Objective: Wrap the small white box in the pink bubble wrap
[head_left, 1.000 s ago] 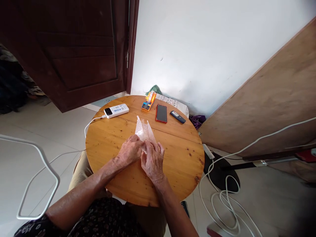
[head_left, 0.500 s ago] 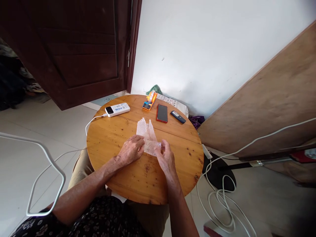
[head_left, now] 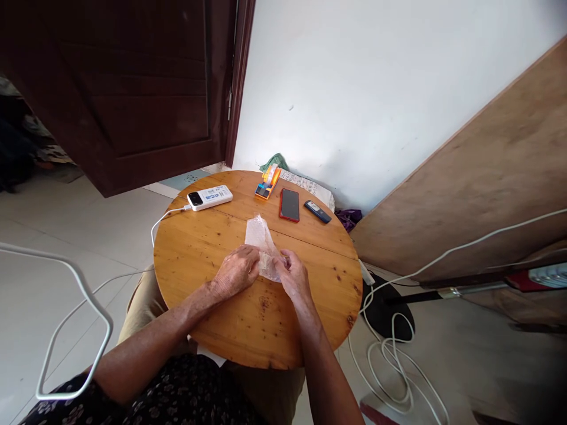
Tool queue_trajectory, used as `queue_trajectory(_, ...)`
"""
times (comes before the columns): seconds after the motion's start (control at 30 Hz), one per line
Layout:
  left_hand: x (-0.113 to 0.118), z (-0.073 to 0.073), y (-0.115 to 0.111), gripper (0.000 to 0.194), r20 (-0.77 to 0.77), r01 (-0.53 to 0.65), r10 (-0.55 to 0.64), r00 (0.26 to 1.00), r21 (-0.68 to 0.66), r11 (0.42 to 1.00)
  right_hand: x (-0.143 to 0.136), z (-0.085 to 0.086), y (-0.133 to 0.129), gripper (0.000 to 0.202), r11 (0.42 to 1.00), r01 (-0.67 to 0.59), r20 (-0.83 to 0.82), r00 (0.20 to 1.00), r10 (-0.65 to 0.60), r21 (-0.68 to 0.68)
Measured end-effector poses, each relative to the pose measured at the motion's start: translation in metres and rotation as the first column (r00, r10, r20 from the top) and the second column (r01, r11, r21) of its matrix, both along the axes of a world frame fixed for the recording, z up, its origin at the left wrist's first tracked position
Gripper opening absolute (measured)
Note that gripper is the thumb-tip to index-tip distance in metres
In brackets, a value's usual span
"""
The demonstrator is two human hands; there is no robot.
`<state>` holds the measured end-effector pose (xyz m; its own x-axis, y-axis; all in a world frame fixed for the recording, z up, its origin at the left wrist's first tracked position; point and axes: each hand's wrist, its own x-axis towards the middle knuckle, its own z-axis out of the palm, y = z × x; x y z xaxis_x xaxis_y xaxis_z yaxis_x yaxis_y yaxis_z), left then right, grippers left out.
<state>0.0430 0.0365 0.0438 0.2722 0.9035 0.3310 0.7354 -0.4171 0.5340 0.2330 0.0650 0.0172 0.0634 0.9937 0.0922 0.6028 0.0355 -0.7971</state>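
A piece of clear bubble wrap [head_left: 259, 233] lies on the round wooden table, its near end folded or rolled over between my hands. My left hand [head_left: 238, 267] rests low over the table with its fingers closed on the left edge of the wrap. From the right, my right hand [head_left: 293, 274] pinches the other edge between thumb and fingers. Whether anything is inside the fold cannot be made out.
On the wooden table [head_left: 186, 254] lie a white power bank [head_left: 209, 198] with a cable, an orange tape dispenser [head_left: 267, 182], a red-cased phone [head_left: 289, 205] and a dark blue handheld device [head_left: 318, 211]. White cable [head_left: 394, 354] coils on the floor at right.
My right hand has shifted slightly left, its fingers folding the right side of the bubble wrap inward. The upper right flap of the wrap now lies closer in. My left hand stays nearly still.
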Motion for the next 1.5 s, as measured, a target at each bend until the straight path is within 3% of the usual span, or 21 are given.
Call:
queue_trajectory(0.1, 0.000, 0.001, -0.001, 0.019, 0.019, 0.007, -0.007, 1.000, -0.011, 1.000, -0.003, 0.003, 0.000, 0.035, 0.999, -0.007, 0.003, 1.000, 0.007, -0.037)
queue_trajectory(0.2, 0.001, 0.002, -0.001, 0.017, 0.012, 0.012, -0.012, 1.000, -0.023, 1.000, -0.007, 0.007, -0.002, 0.032, 0.999, 0.000, -0.152, 0.988, -0.005, -0.035)
queue_trajectory(0.4, 0.002, 0.009, -0.002, 0.015, -0.127, 0.001, 0.002, 0.992, 0.026, 1.000, -0.022, 0.019, -0.007, 0.033, 0.998, -0.007, -0.504, 0.863, -0.023, -0.058)
queue_trajectory(0.67, 0.001, 0.016, -0.001, 0.011, -0.273, 0.012, 0.003, 0.962, 0.054, 0.998, -0.040, 0.024, -0.002, 0.037, 0.996, 0.002, -0.641, 0.765, -0.058, -0.088)
queue_trajectory(0.87, 0.001, 0.021, 0.001, 0.013, -0.293, 0.021, -0.026, 0.956, -0.020, 1.000, -0.044, 0.026, 0.001, 0.038, 0.995, -0.007, -0.577, 0.815, -0.055, -0.104)
queue_trajectory(0.97, 0.000, 0.021, 0.000, 0.016, -0.230, 0.013, -0.030, 0.973, -0.077, 0.997, -0.043, 0.030, -0.003, 0.041, 0.994, -0.030, -0.568, 0.822, -0.035, -0.106)
queue_trajectory(1.2, -0.004, 0.006, 0.002, 0.018, -0.054, 0.007, -0.012, 0.998, -0.103, 0.995, -0.030, 0.035, -0.033, 0.045, 0.984, -0.179, -0.598, 0.791, 0.132, -0.019)
queue_trajectory(1.3, -0.006, 0.002, 0.003, 0.018, -0.017, 0.013, -0.014, 1.000, -0.089, 0.996, -0.030, 0.034, -0.047, 0.047, 0.990, -0.135, -0.473, 0.870, 0.137, 0.040)
queue_trajectory(1.4, -0.007, 0.003, 0.003, 0.016, -0.001, 0.015, -0.016, 1.000, -0.088, 0.996, -0.033, 0.029, -0.057, 0.052, 0.991, -0.028, -0.257, 0.965, 0.060, 0.129)
queue_trajectory(1.5, -0.008, 0.004, 0.003, 0.017, -0.014, 0.011, -0.013, 1.000, -0.092, 0.996, -0.034, 0.023, -0.061, 0.055, 0.978, 0.040, -0.122, 0.992, -0.015, 0.204)
